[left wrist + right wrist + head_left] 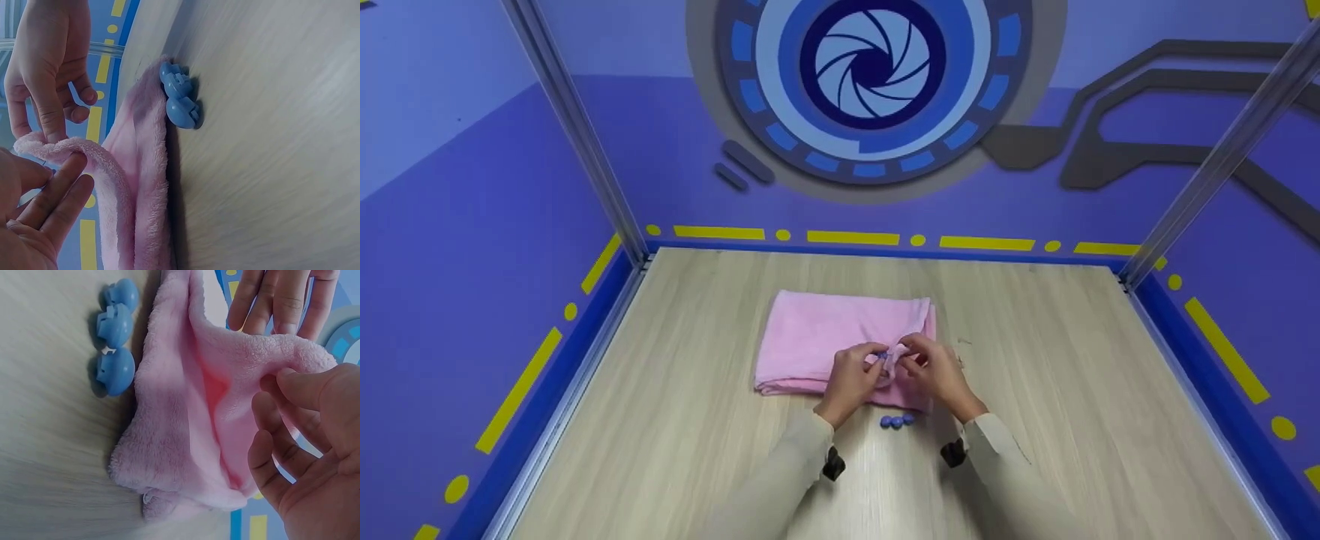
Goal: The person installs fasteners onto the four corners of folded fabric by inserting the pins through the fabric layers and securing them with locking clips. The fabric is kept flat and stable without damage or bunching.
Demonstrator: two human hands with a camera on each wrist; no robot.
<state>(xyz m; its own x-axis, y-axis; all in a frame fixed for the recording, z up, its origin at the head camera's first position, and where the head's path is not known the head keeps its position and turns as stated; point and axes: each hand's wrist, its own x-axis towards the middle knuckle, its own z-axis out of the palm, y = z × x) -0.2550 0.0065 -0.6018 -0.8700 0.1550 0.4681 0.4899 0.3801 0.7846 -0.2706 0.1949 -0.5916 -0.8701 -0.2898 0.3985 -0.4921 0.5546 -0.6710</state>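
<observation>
A folded pink fleece blanket (817, 330) lies on the table, its near right part lifted into a raised fold. Thumb and fingers of my right hand (937, 367) pinch that raised edge (298, 351). My left hand (851, 379) meets the same edge from the other side, fingertips against the fleece. A small blue piece (883, 354) shows between its thumb and index finger, mostly hidden by them. Just in front of the blanket, three blue rounded plastic clips (183, 112) sit in a row on the tabletop, below and between the hands.
The light wood-patterned table (697, 322) ends at a blue printed back wall (660, 165). Blue side panels and metal posts (577, 112) stand at the left and right. A dark wrist device (833, 463) is on the left wrist, another (953, 453) on the right.
</observation>
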